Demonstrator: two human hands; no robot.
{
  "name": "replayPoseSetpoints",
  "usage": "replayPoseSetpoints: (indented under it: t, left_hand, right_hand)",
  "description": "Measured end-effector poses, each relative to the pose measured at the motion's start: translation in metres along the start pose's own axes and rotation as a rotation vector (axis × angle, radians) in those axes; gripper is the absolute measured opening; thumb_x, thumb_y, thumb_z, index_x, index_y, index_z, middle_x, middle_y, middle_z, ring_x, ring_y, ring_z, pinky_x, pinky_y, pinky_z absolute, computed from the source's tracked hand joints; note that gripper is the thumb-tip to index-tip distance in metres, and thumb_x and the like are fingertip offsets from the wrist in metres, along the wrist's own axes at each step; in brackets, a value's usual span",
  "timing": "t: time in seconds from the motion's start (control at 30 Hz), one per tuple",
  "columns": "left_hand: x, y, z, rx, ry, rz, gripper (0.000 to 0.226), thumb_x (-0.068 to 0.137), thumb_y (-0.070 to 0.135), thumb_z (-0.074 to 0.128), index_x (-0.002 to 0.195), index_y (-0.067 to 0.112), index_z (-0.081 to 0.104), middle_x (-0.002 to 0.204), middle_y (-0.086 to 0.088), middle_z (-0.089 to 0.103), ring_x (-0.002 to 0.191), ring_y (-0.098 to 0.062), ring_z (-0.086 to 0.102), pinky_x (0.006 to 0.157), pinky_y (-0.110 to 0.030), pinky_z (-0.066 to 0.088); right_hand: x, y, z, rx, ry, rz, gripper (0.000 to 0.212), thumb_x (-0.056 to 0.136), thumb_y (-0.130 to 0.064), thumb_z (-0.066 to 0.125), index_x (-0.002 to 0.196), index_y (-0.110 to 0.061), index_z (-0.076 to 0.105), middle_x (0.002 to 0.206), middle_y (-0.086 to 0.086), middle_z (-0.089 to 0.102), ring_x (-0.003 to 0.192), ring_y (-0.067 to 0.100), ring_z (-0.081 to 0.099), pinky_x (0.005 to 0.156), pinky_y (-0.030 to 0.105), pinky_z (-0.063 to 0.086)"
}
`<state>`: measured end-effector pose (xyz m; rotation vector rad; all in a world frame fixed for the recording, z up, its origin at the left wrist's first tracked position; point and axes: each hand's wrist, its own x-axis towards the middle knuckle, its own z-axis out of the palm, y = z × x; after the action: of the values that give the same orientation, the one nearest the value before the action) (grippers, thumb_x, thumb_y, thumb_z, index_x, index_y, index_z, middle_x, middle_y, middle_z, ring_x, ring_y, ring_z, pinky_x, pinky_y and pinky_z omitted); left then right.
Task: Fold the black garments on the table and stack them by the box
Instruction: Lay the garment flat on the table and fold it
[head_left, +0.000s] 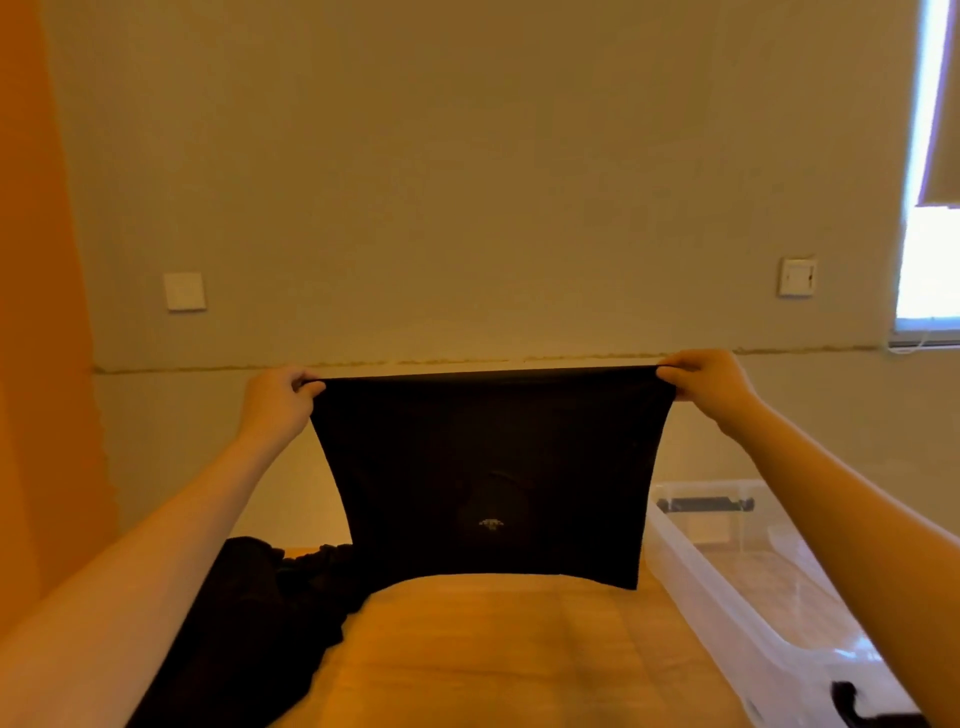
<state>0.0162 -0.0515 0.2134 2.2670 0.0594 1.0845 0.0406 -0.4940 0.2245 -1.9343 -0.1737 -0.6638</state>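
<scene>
Nearest to us lies the wooden table (493, 654), its bare middle lit warm, and we judge that this cleared stretch is where the folding is meant to happen. On its left side a heap of black garments (270, 613) sprawls from the near edge up toward the far one, crumpled and not yet folded, so most of the work seems to be ahead of us. Along the right side sits a clear plastic box (737, 587) with dark latches, running away from us; no folded stack shows beside it yet. Above the table's far part we hold one black garment (483, 478) up in the air, stretched wide along its top edge so that it hangs flat and its lower hem just clears the wood. We take it that we hold it this way to shake it straight and find its shape before laying it down. A small pale mark sits low on the cloth; we cannot make out what it is, the picture being too dim there. Our left hand (280, 397) pinches the top left corner, fingers curled tightly round the edge, and our right hand (706, 382) grips the top right corner in the same way, both arms reaching well forward. Beyond the hands stands a plain wall (467, 182) with two pale switch plates and, far right, a bright window (930, 260).
</scene>
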Motion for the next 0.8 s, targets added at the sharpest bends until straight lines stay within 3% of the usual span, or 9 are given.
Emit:
replayPoseSetpoints:
  t: [0.13,0.23,0.33,0.47,0.63,0.67,0.73,0.8]
  left_hand:
    - [-0.007,0.013,-0.02,-0.113,0.084,0.012,0.019,0.095,0.012,0.051,0.095,0.0,0.067,0.084,-0.011,0.063,0.074,-0.021,0.053,0.06,-0.028,0.038]
    - [-0.005,0.026,-0.028,-0.183,0.15,0.012,0.017,0.096,0.012,0.05,0.091,0.003,0.064,0.076,-0.007,0.058,0.066,-0.017,0.05,0.055,-0.021,0.036]
    - [0.0,0.031,-0.024,-0.216,0.139,-0.009,0.015,0.096,0.012,0.049,0.091,0.006,0.063,0.074,-0.003,0.056,0.065,-0.015,0.049,0.057,-0.026,0.036]
    - [0.002,0.003,0.012,-0.178,0.012,-0.099,0.017,0.097,0.012,0.049,0.099,0.004,0.064,0.092,-0.006,0.058,0.084,-0.019,0.052,0.071,-0.029,0.037]
    - [-0.013,-0.073,0.093,0.0,-0.301,-0.274,0.023,0.098,0.016,0.048,0.098,-0.002,0.063,0.071,-0.004,0.053,0.061,-0.016,0.048,0.053,-0.026,0.034]
    - [-0.018,-0.089,0.11,0.024,-0.353,-0.307,0.023,0.097,0.016,0.048,0.101,-0.001,0.063,0.076,-0.006,0.057,0.064,-0.016,0.05,0.056,-0.027,0.037]
    - [-0.031,-0.112,0.142,0.099,-0.461,-0.331,0.026,0.097,0.017,0.049,0.115,0.002,0.059,0.105,-0.011,0.063,0.086,-0.021,0.058,0.074,-0.031,0.046]
    - [-0.05,-0.12,0.17,0.23,-0.573,-0.244,0.038,0.097,0.02,0.048,0.132,0.006,0.047,0.134,-0.011,0.051,0.117,-0.025,0.052,0.094,-0.034,0.043]
  right_hand:
    - [-0.014,-0.014,-0.016,0.08,0.017,-0.063,0.011,0.092,-0.008,0.053,0.093,-0.006,0.063,0.078,0.003,0.061,0.075,0.015,0.057,0.066,0.019,0.051]
    - [-0.015,-0.025,-0.023,0.17,0.061,-0.078,0.011,0.093,-0.009,0.052,0.096,-0.007,0.063,0.08,0.003,0.06,0.075,0.013,0.056,0.068,0.022,0.049]
    - [-0.008,-0.024,-0.019,0.154,0.056,-0.058,0.011,0.093,-0.01,0.052,0.094,-0.007,0.062,0.079,0.002,0.059,0.074,0.013,0.056,0.068,0.023,0.048]
    - [0.008,0.009,0.006,-0.004,-0.066,0.039,0.015,0.093,-0.011,0.052,0.081,-0.01,0.062,0.079,0.005,0.06,0.074,0.017,0.056,0.069,0.029,0.048]
    - [0.029,0.078,0.065,-0.259,-0.305,0.232,0.017,0.092,-0.009,0.053,0.079,-0.007,0.064,0.082,0.014,0.063,0.073,0.022,0.058,0.068,0.029,0.049]
    - [0.032,0.094,0.081,-0.325,-0.32,0.259,0.014,0.092,-0.009,0.053,0.086,-0.004,0.065,0.089,0.016,0.064,0.077,0.024,0.059,0.071,0.031,0.05]
    - [0.036,0.13,0.113,-0.454,-0.327,0.299,0.019,0.092,-0.009,0.052,0.107,-0.001,0.062,0.107,0.016,0.063,0.096,0.028,0.06,0.084,0.035,0.049]
    - [0.026,0.16,0.147,-0.562,-0.327,0.315,0.032,0.093,-0.011,0.051,0.124,-0.004,0.054,0.125,0.01,0.056,0.116,0.028,0.051,0.097,0.036,0.044]
